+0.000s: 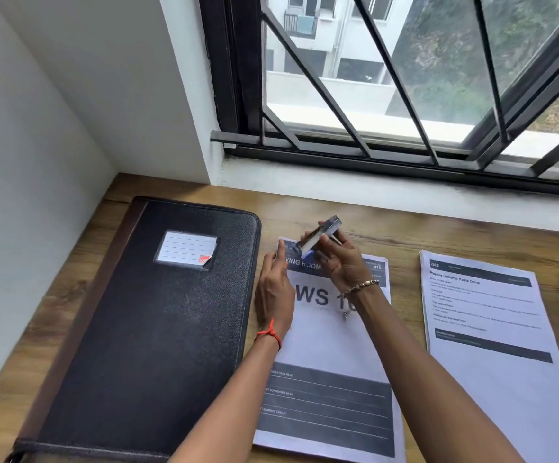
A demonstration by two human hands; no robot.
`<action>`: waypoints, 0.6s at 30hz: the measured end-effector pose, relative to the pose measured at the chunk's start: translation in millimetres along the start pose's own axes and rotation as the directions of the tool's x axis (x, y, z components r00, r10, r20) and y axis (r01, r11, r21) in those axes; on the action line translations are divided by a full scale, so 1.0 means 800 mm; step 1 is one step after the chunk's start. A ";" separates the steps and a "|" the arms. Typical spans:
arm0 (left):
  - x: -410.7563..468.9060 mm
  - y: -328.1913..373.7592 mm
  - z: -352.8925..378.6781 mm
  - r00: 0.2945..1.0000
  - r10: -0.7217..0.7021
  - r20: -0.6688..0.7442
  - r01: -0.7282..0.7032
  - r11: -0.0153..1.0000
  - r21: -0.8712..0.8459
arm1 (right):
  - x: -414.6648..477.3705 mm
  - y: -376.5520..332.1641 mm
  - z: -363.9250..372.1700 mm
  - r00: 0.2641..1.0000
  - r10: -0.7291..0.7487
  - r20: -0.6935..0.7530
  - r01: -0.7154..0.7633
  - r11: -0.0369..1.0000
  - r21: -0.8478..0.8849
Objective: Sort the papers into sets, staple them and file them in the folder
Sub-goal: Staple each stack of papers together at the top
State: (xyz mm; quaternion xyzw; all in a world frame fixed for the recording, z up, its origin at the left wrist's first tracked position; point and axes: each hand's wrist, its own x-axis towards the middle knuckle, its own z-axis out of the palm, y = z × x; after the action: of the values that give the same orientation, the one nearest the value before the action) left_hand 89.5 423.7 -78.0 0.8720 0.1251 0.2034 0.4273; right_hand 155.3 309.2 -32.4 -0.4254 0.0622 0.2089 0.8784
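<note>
Metal stapler (319, 236) over flat papers (331, 345)

We're up at head height, looking forward and down, close over the desk (388, 225): the right hand (341, 262) gripping the stapler (319, 236) sits mid-frame, folder (157, 329) left of it, window (405, 78) beyond, more papers (491, 329) right.
</note>
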 end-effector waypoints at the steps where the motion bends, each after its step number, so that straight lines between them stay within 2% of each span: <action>1: 0.000 -0.001 0.000 1.000 0.004 -0.002 -0.004 1.000 -0.022 | 0.008 -0.005 0.004 0.999 -0.041 0.010 0.041 0.999 -0.008; 4: 0.001 -0.004 0.000 1.000 0.026 -0.013 -0.027 0.997 -0.068 | 0.028 -0.015 0.013 0.993 -0.115 0.010 0.116 0.985 -0.130; 8: 0.000 -0.004 0.001 0.999 0.035 -0.034 -0.038 0.996 -0.086 | 0.047 -0.016 0.004 0.994 -0.107 0.000 0.095 0.881 -0.463; 14: -0.001 -0.004 -0.001 0.999 0.030 -0.037 -0.033 0.996 -0.082 | 0.056 -0.025 -0.001 0.999 -0.047 0.025 0.052 0.814 -0.579; 18: -0.001 -0.002 -0.001 0.999 0.029 -0.035 -0.032 0.996 -0.080 | 0.057 -0.029 0.007 0.994 0.057 0.091 0.022 0.718 -0.696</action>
State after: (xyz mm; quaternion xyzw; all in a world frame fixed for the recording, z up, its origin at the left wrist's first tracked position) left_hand 88.3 424.7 -79.2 0.8524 0.1105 0.2294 0.4567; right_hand 206.2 315.4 -25.3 -0.7116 -0.0634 0.2474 0.6545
